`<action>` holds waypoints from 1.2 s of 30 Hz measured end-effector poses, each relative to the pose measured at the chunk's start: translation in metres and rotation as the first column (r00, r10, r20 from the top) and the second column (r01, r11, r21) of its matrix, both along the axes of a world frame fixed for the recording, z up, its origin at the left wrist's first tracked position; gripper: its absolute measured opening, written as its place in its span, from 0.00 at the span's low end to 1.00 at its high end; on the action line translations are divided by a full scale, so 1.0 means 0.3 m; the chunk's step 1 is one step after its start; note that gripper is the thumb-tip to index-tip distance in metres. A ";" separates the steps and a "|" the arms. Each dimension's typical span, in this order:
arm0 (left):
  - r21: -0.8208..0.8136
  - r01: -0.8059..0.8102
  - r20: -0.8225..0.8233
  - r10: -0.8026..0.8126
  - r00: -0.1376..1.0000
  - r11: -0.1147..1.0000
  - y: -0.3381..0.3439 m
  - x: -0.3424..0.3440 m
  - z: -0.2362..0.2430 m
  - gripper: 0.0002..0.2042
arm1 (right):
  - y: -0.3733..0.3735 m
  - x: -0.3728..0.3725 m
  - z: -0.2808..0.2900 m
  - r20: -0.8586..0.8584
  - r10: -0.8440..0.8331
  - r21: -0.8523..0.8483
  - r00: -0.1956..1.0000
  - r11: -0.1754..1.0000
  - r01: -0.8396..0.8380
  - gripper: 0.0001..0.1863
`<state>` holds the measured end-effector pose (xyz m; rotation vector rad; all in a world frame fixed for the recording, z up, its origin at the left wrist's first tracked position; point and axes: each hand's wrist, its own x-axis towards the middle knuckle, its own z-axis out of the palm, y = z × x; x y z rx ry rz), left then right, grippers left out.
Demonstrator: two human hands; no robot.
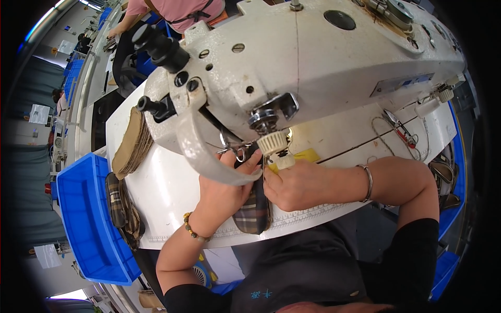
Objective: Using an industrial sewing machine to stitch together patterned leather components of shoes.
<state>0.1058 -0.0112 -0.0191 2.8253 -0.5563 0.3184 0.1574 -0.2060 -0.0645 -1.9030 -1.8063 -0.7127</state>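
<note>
At left stands a blue rectangular plastic bin [86, 219]. The left hand [223, 193] has its fingers on the dark plaid fabric piece [252, 213], below the white metal sewing machine [276, 62]. The right hand [295, 185] is curled beside it; I cannot tell whether either grips.

- On your dark apron [308, 266], you wear short light-blue lettering [261, 293] low on the front.
- Along the near edge of your white table [172, 208], a printed ruler scale [313, 212] runs in dark ticks; its figures are too small for you to read.
- On the side of your sewing machine [271, 57], a slanted rectangular plate [402, 84], grey with a blue part, bears marks too small to make out.
- Off to your left hang pale sheets, one upper [39, 113] and one lower [48, 256]; you can read nothing on either.
</note>
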 end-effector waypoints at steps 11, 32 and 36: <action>0.043 -0.097 -0.072 0.100 0.992 0.994 -0.018 0.026 0.008 0.11 | -0.012 0.040 0.003 -0.033 -0.065 -0.073 0.997 0.995 0.062 0.07; 0.011 0.178 -0.236 -0.170 0.957 0.984 -0.032 -0.104 0.095 0.30 | -0.032 -0.082 0.051 0.142 -0.004 -0.132 0.990 0.991 0.023 0.12; -0.110 0.144 -0.307 -0.172 0.936 0.983 -0.009 -0.074 0.130 0.26 | -0.031 -0.078 0.028 0.081 0.008 -0.111 0.997 0.994 0.001 0.13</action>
